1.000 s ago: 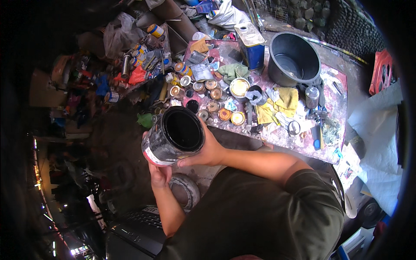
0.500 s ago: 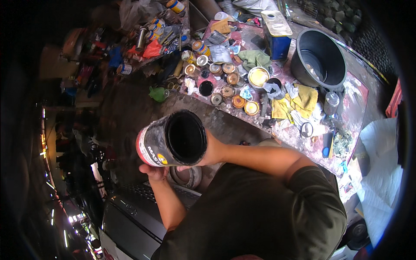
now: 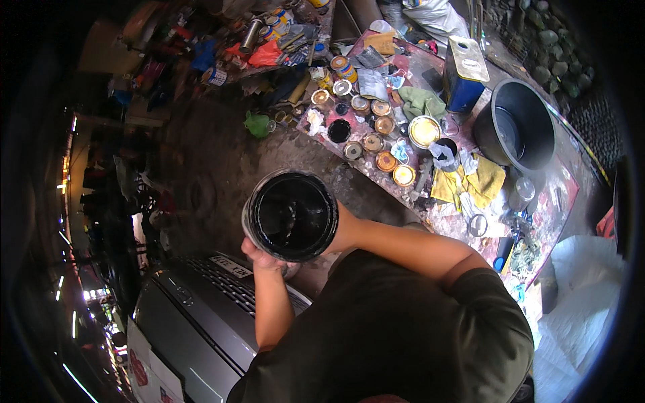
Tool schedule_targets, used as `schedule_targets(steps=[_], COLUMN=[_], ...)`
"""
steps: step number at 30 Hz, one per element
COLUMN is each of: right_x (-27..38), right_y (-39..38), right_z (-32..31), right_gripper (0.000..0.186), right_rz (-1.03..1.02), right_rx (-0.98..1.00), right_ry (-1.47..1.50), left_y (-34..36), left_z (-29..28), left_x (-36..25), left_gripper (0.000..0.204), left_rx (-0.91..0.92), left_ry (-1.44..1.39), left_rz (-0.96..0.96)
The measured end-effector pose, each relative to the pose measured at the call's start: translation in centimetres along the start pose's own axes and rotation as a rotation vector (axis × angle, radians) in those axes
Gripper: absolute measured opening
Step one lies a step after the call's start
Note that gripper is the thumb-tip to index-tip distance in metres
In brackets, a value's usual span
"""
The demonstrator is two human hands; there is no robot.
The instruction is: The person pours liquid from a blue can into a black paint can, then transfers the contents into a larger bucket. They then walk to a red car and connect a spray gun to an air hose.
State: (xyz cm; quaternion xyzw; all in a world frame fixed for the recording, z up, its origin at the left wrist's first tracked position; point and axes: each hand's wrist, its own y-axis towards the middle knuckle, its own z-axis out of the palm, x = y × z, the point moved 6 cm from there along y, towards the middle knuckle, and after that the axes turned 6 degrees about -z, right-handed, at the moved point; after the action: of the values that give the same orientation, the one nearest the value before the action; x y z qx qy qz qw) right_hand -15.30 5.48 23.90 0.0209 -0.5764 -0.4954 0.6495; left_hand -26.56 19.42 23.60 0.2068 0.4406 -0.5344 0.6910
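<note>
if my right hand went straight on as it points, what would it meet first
The dark can, which your right hand seems to be touching; its fingers are mostly hidden behind it, so exact contact is unclear.

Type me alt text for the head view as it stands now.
The person's left hand and right hand hold up a round black-coated can, its open mouth facing the camera. Beyond it, a paint-stained reddish table bears small round tins, a crumpled yellow cloth and a large black plastic tub; a dark grey car stands at lower left.
</note>
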Motion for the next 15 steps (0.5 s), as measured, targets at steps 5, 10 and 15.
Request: schedule_targets(steps=[5, 10, 15], right_x=[-0.5, -1.7, -5.2], right_y=[-0.6, -2.8, -3.4], right_z=[-0.9, -4.8, -3.7], right_gripper=[0.131, 0.108, 0.107], right_rz=[0.143, 0.273, 0.445], right_rx=[0.025, 0.035, -0.111], right_ry=[-0.07, -0.019, 0.276], left_y=[0.6, 2.1, 2.5], left_z=[-1.3, -4.3, -6.9], left_x=[2.1, 4.2, 4.4], left_gripper=[0.119, 0.124, 0.094], left_rx=[-0.079, -0.002, -0.183], left_ry=[0.177, 0.399, 0.27], left_rz=[-0.008, -0.123, -0.111])
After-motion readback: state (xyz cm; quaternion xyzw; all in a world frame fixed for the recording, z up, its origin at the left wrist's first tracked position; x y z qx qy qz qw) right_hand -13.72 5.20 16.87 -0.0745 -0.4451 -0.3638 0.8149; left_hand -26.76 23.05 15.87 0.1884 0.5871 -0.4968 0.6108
